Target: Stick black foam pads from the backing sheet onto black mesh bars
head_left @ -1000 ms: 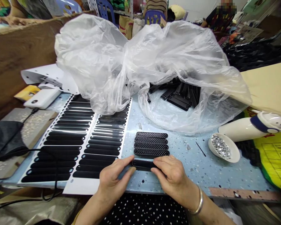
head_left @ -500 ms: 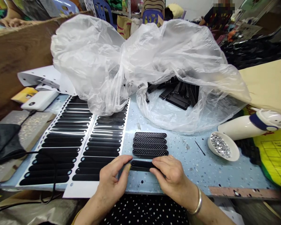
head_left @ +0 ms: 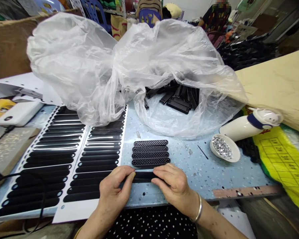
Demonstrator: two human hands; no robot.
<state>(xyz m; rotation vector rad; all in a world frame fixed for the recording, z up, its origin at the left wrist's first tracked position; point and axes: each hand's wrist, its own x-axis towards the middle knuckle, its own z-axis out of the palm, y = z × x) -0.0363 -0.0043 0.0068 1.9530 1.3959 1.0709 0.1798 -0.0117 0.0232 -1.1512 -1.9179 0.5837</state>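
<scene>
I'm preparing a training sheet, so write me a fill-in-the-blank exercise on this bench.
1. The left hand and right hand hold one ____ strip.
2. Just beyond it lie ____ lattice-patterned pieces in a neat stack of rows.
3. The white bowl contains shiny ____ bits.
4. The bracelet is on the person's ____ wrist.

Missing words: black; four; silver; right.

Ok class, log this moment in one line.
left hand: holding black strip, left end | right hand: right end | beyond strip: four textured bars
</scene>
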